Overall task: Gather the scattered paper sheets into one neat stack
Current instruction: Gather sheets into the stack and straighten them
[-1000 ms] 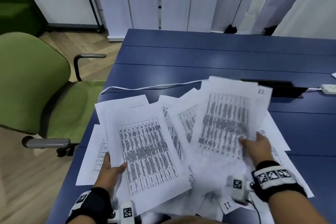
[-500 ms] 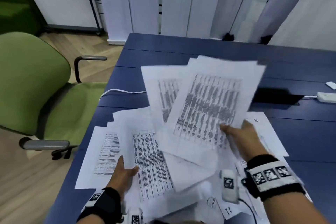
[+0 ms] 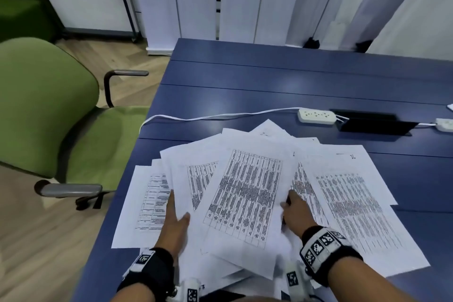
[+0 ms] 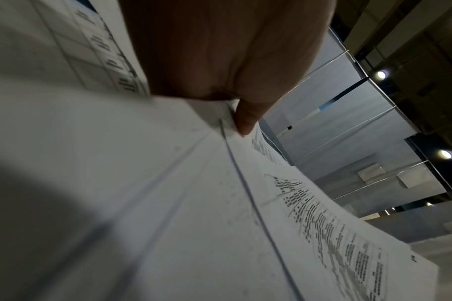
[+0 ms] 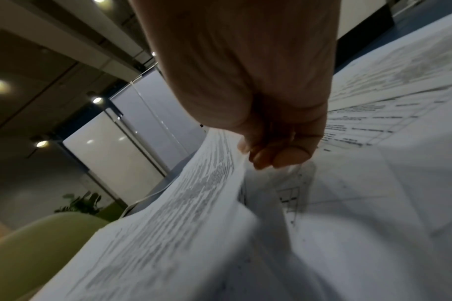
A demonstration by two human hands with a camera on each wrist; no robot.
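Observation:
White printed paper sheets lie fanned and overlapping on the blue table (image 3: 269, 81). The top sheet (image 3: 245, 193) with a dense table sits between my two hands. My left hand (image 3: 175, 216) holds the bundle's left edge, thumb on top and fingers under it, above a lower sheet (image 3: 147, 203). In the left wrist view the thumb (image 4: 243, 122) presses on the paper edge (image 4: 194, 203). My right hand (image 3: 293, 211) grips the bundle's right edge; its curled fingers (image 5: 271, 154) pinch the sheets (image 5: 181, 213). More sheets (image 3: 355, 203) spread out to the right.
A green office chair (image 3: 49, 105) stands at the table's left side. Behind the papers a white power strip (image 3: 316, 116) with its cable (image 3: 208, 117) lies beside a black cable hatch (image 3: 375, 125). A second strip (image 3: 445, 124) is at the right edge.
My right hand has brought the raised sheets down onto the pile. The left hand has moved in to the bundle's left edge. The power strip behind now shows.

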